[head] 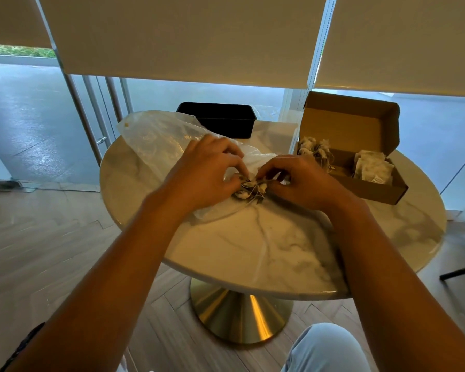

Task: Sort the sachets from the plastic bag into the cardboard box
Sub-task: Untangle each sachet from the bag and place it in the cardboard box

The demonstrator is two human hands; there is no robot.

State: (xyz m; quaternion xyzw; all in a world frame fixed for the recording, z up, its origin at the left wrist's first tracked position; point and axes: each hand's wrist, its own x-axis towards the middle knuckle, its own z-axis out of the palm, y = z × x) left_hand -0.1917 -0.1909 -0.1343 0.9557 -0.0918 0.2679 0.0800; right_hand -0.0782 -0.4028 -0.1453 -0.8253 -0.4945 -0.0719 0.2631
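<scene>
A small tangle of sachets (249, 189), pale pouches with thin strings and dark tags knotted together, is being worked apart at the mouth of the plastic bag (161, 135), near the middle of the round marble table (253, 245). The clump is pinched from the left by the curled fingers of the left hand (207, 173) and from the right by the fingertips of the right hand (301, 181), so both hands are closed narrowly on it. The step in hand is judged to be the freeing of single sachets from the knot. For the next move, one sachet would need to be drawn clear of the strings and carried to the right, to the cardboard box (360, 167). The box stands open at the table's right edge, its lid raised, and is divided by a partition: stringed sachets are heaped in its left compartment, flat pale sachets stacked in its right. A black tub (220, 122) is set behind the translucent, crumpled bag.
</scene>
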